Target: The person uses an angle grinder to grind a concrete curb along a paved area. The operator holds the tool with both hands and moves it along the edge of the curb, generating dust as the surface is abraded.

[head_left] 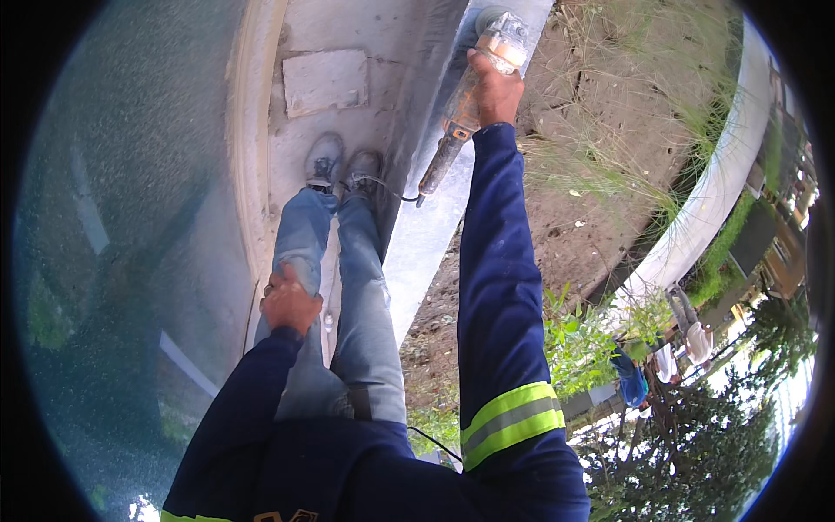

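My right hand (498, 90) is wrapped round the body of an angle grinder (463, 109), orange and dark and coated with pale dust. The grinder's head lies over the top of a low, smooth grey wall (426, 252), near its far end in view. A round disc shows only in part at the head, and I cannot tell whether it turns. From the grinder's rear end a dark cord (396, 193) runs toward my shoes. My left hand (290, 302) rests on my bent left knee in blue jeans, fingers spread over the cloth, holding no tool.
My shoes (324, 161) stand on a narrow paved strip with a square slab (326, 83). Left of it runs a kerb (246, 174) beside asphalt (148, 130). Right of the wall lies a soil bed (583, 183) with grass, edged by a curved pale border (696, 222). Several people are beyond.
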### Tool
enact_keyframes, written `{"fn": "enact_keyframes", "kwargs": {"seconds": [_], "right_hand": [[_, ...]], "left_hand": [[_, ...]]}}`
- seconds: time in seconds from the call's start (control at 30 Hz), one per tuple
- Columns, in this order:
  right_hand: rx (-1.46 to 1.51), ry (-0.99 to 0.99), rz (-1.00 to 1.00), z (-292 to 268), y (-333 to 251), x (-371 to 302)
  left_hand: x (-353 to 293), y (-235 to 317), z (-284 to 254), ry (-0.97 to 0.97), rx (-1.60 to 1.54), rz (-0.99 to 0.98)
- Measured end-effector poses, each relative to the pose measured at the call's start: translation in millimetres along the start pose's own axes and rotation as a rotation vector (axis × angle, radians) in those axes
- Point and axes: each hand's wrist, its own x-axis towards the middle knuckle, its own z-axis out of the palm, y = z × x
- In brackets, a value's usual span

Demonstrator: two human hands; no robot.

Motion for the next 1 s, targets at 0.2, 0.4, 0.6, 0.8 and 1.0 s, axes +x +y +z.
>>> {"fn": "enact_keyframes", "kwargs": {"seconds": [0.2,0.4,0.6,0.8,1.0], "right_hand": [[-0.104,-0.005,0.016,-10.1,9.0,-20.1],[-0.097,-0.053,-0.008,7.9,13.0,-11.6],[-0.034,-0.04,-0.03,7.0,1.0,4.1],[-0.143,0.012,0.049,-5.3,6.0,-18.2],[-0.087,-0.049,0.002,5.4,2.4,-10.1]], "left_hand": [[2.8,0.4,0.6,-0.023,-0.019,-0.009],[-1.0,-0.9,0.3,0.03,-0.04,0.018],[-3.3,1.0,-3.5,0.049,-0.022,0.006],[-1.6,0.8,-4.0,0.029,-0.034,-0.007],[-2.7,-2.1,-0.6,0.058,-0.055,0.025]]}}
